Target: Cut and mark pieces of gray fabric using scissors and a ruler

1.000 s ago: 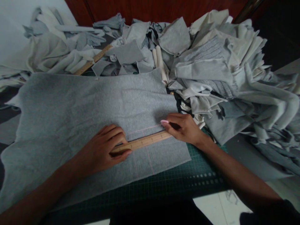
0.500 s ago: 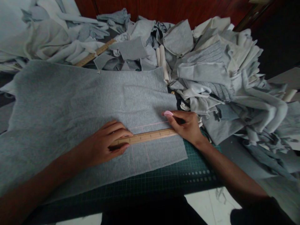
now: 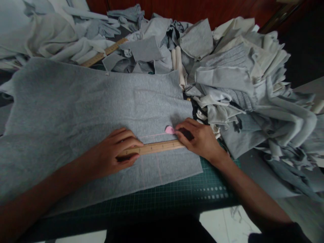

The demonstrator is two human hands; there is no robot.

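A large piece of grey knit fabric [image 3: 101, 104] lies spread out, with a faint pink line drawn across it. On the fabric lies a wooden ruler [image 3: 162, 146], just below that line. My left hand [image 3: 120, 152] presses the ruler's left part, thumb on the near edge and fingers on the far edge. A piece of pink tailor's chalk [image 3: 169, 130] is at the pink line, its right edge between the closed fingertips of my right hand [image 3: 196, 136]. That hand rests low over the ruler's right end and covers it.
Under the fabric is a green cutting mat [image 3: 172, 190]. Heaps of grey and cream fabric pieces [image 3: 227, 77] crowd the back and right. A second wooden ruler [image 3: 105, 53] lies behind the fabric, partly covered. Small dark items [image 3: 196, 109] sit by the fabric's right edge.
My right hand has moved slightly left, bringing the chalk left and down to the pink line. My left hand and the ruler have stayed in place. The view has shifted slightly.
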